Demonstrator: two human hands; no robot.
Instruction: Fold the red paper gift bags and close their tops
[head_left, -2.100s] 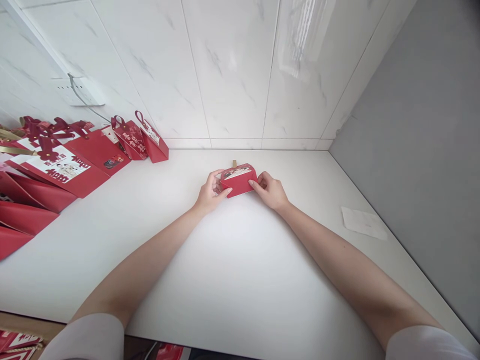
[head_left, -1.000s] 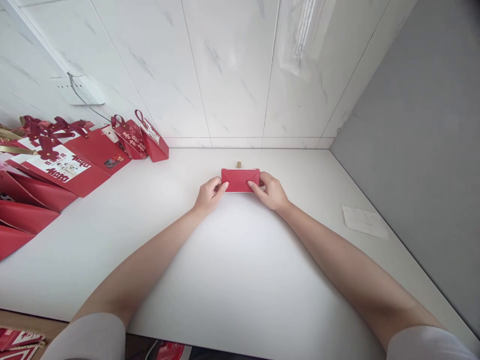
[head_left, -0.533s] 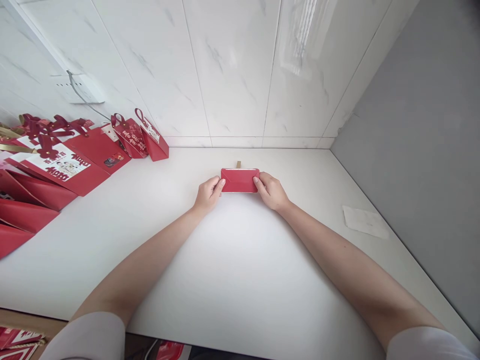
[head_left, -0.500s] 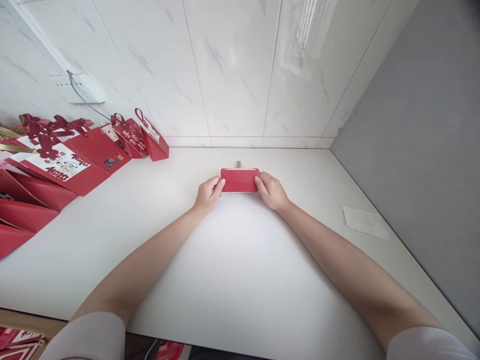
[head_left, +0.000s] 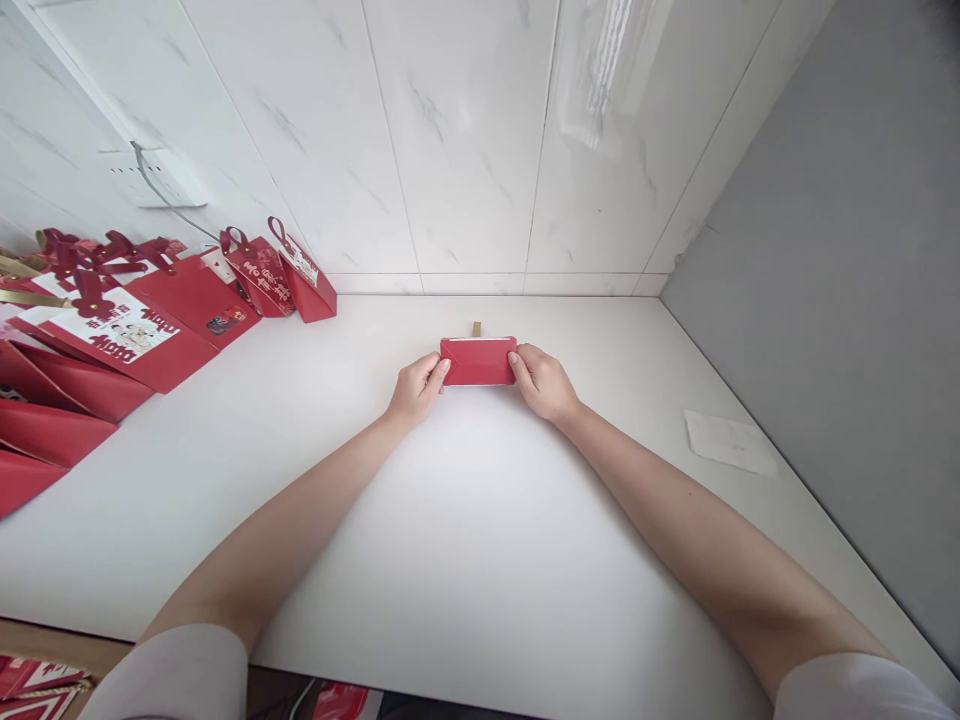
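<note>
A red gift box (head_left: 478, 364) is held between the left hand (head_left: 420, 388) and the right hand (head_left: 546, 382), each pinching 1 end, thumb on the near face. Just beyond the hands, a gold ribbon (head_left: 477, 328) shows behind the box. A white sheet (head_left: 729, 443) lies on the table (head_left: 480, 560), right of the right hand; red gift bags (head_left: 142, 345) stand well left of the left hand.

- L sleeve (head_left: 180, 672): v. pale grey, short, plain, rounded hem
- R sleeve (head_left: 840, 688): same col., also short
- L forearm (head_left: 292, 530): bare
- R forearm (head_left: 645, 475): bare, w/ 1 tiny spot (head_left: 690, 493)
- L grip (head_left: 418, 388) & R grip (head_left: 545, 382): bare hands
</note>
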